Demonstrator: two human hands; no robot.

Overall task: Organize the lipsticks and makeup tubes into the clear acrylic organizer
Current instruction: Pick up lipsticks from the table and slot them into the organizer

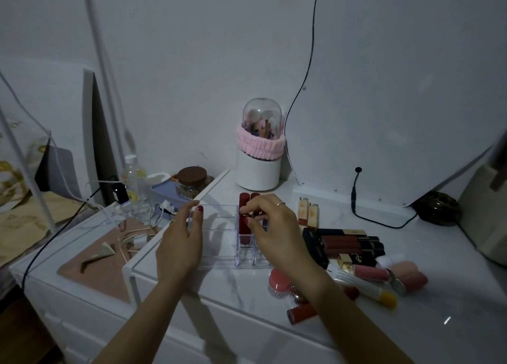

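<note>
Right hand (pixel 274 226) pinching a lipstick (pixel 253 215) over the organizer (pixel 219 227), left hand (pixel 182 240) gripping its side — white marble-look table (pixel 411 322) beneath, dim room, mirror (pixel 397 89) beyond.

The organizer (pixel 219 218) is looking like clear, glossy acrylic. The tabletop (pixel 411 322) is showing smooth, shiny white marbling. A fluffy pink cloth band (pixel 259 145) is wrapping a matt white holder (pixel 258 174) under a transparent dome (pixel 262 114).
</note>
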